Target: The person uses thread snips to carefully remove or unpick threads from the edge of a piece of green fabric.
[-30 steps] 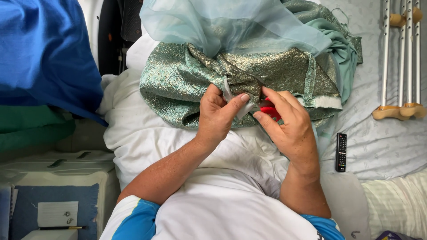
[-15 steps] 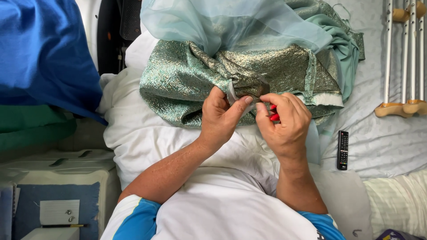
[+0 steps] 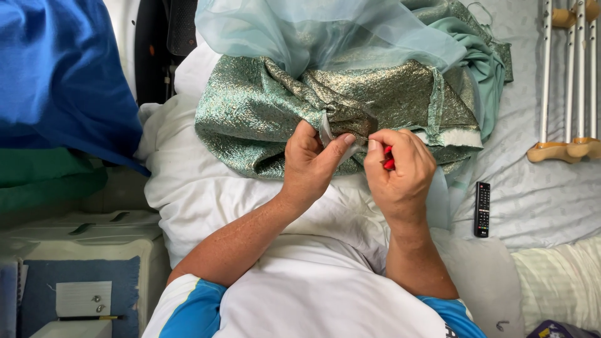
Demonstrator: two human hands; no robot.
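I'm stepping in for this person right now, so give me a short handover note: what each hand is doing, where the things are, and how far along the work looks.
Left hand: pinches a fold of the green-gold brocade fabric with a white strip at its edge.
Right hand: closed around a small red-handled tool, tip at the pinched spot; the tip itself is hidden.
The fabric lies bunched on a white pillow, with pale blue sheer cloth over its top. A black remote lies on the bed to the right.
Done or left: cannot tell; the worked edge is covered by the hands.
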